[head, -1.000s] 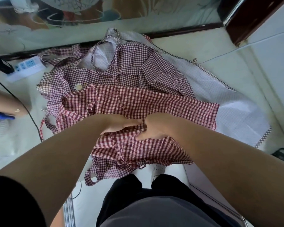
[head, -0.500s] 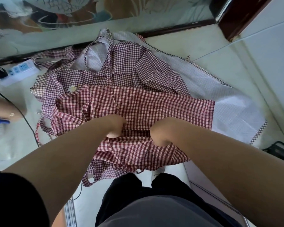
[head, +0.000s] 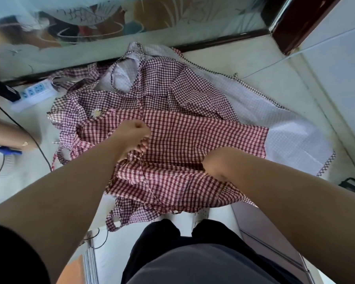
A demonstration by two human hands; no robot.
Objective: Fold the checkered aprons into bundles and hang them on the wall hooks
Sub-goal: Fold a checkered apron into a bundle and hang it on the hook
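Left grip [head: 134,136] is fisted on the red checkered apron [head: 203,136]. Right grip [head: 213,163] is curled under its wrist, so I cannot tell its state. The apron lies directly beneath both, long axis left-right, both hands equally near.

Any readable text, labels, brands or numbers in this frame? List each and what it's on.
No legible text anywhere.
On the power strip: any marking too blurred to read.
On the red checkered apron and the daisy beside it: no lettering.
On the wall panel: blurred drawing, no words.
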